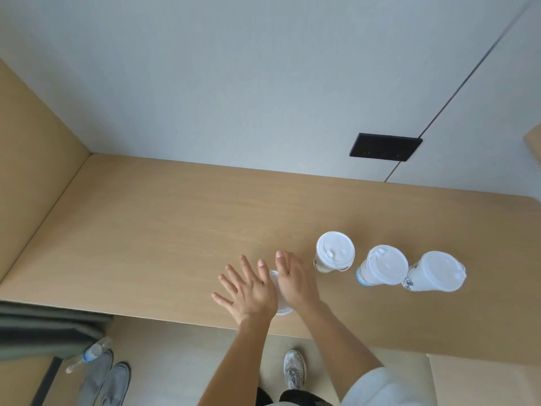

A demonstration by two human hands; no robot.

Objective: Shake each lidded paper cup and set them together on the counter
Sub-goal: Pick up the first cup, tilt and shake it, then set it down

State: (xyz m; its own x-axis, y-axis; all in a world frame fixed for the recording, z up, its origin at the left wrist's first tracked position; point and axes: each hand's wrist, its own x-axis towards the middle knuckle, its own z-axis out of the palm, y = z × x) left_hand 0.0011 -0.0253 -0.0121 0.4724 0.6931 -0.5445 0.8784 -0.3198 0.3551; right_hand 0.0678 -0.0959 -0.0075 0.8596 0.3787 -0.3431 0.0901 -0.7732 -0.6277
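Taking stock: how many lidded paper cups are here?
4: a row at right, first cup, second cup, third cup; a fourth cup, mostly hidden, between left hand and right hand.

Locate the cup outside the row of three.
Head view, lower centre: the cup is between left hand and right hand, near the counter front edge, left of the row.

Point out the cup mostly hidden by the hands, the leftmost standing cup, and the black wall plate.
half-hidden cup (282,306): head view, on the white lid edge showing nearest the camera.
leftmost standing cup (335,249): head view, centre of its lid.
black wall plate (385,147): head view, middle of its face.
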